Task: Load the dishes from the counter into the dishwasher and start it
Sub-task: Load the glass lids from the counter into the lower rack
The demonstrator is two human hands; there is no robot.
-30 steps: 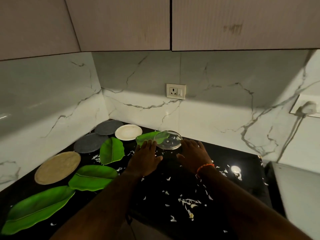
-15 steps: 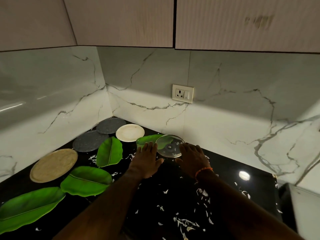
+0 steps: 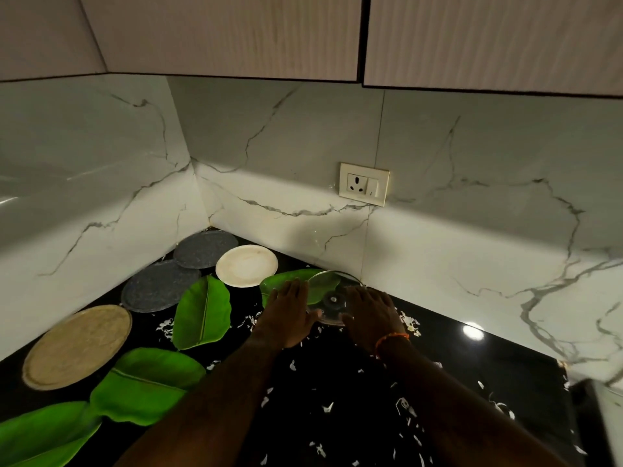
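Note:
A clear glass lid (image 3: 332,291) with a centre knob stands tilted toward me near the back wall, over a green leaf-shaped plate (image 3: 286,280). My left hand (image 3: 290,313) presses its left edge and my right hand (image 3: 371,308), with an orange wrist thread, presses its right edge, so the lid is held between them. On the black counter (image 3: 499,372) to the left lie more green leaf plates (image 3: 202,311) (image 3: 148,385) (image 3: 40,433), two grey round plates (image 3: 158,286) (image 3: 202,247), a white plate (image 3: 246,264) and a tan round plate (image 3: 77,345). No dishwasher is in view.
White scraps litter the counter around my arms. Marble walls meet in a corner behind the plates, with a wall socket (image 3: 364,183) above the lid. Upper cabinets (image 3: 236,35) hang overhead. A pale appliance edge (image 3: 606,416) shows at the right.
My view has shifted right and closer. Both hands have closed in on the lid's sides, and the lid has tipped up from lying flat.

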